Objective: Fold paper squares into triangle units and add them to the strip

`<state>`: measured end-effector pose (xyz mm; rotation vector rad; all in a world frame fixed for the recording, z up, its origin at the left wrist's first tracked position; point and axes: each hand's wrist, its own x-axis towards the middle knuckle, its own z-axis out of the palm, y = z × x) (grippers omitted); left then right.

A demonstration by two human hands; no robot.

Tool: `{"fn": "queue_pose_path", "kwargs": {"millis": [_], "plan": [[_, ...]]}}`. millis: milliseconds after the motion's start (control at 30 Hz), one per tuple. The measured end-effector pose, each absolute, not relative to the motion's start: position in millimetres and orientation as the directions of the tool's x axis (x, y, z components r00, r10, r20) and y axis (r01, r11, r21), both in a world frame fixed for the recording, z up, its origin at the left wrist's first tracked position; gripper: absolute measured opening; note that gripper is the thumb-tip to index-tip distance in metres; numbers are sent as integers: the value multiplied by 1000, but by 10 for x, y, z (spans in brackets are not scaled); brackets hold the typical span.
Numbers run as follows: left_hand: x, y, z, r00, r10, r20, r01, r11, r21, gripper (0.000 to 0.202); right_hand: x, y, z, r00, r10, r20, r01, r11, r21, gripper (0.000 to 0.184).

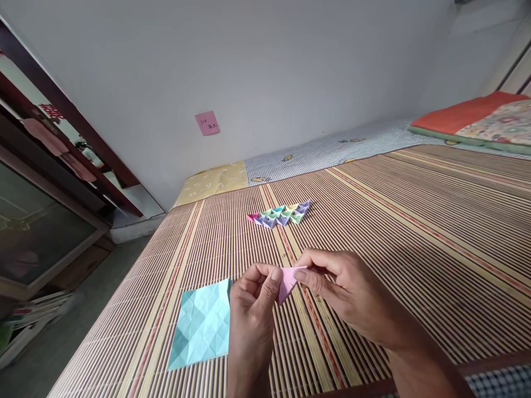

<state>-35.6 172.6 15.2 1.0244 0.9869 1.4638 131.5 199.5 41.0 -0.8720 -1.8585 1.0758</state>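
In the head view, the left hand [254,301] is pinching the left side of a small folded pink paper [285,286] between thumb and curled fingers. The right hand [344,284] is gripping its upper right corner, the thumb lying on the near face and the fingers bending behind. Both hands are closing on the paper, which is hanging between them above a striped slatted mat [373,221], one point facing down. A creased turquoise sheet [203,323] is lying flat on the mat just beside the left hand, which is covering part of its right edge. Beyond the hands, a cluster of small multicoloured folded pieces [283,219] is sitting close together in slanting rows. Farther back, a pink note [207,122] is sticking to the pale wall [332,66], and orange-and-floral bedding [468,119] is lying at the far right.
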Motion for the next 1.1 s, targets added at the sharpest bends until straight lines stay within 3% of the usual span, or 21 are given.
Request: {"fn": "queue_pose_path", "kwargs": {"millis": [233, 567, 867, 1100], "plan": [[-378, 1700, 197, -30, 995, 92, -175, -96, 980, 22, 1306, 2009, 371, -397, 865, 308, 163, 397, -903, 30], [-326, 1711, 179, 2, 996, 95, -256, -91, 962, 21, 1255, 2036, 335, -390, 860, 329, 124, 403, -907, 30], [-358, 1796, 107, -312, 948, 63, -402, -191, 896, 23, 1089, 2052, 237, -487, 845, 219, 41, 273, -961, 27], [-336, 1789, 129, -331, 943, -18, -531, -171, 830, 25, 978, 1988, 204, -458, 845, 277, 29, 326, -945, 34]]}}
